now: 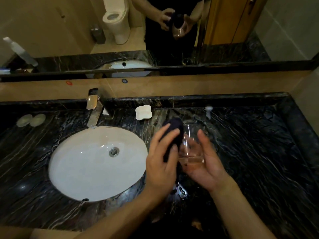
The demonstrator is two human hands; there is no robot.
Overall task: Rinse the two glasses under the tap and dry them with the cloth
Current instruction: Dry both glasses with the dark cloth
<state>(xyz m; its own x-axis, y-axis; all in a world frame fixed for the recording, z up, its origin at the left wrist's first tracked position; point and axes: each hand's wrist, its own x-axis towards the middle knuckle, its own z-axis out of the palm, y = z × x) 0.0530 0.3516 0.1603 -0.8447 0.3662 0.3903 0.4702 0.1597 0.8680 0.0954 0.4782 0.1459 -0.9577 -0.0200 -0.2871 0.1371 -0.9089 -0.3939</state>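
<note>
Right of centre in the frame, above the black marble counter [259, 144] beside the white oval basin [82, 166], the right hand [205, 163] cradles a clear tumbler [190, 149] in curled fingers while the left hand [162, 163] grips a dark cloth [174, 130], apparently pressed against the glass's side.

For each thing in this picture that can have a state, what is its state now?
glass: held on its side in the right hand
cloth: dark, bunched, gripped by the left hand, against the glass
tap: no water seen running
sink: no water standing in it, drain visible
soap dish: holds nothing
</note>
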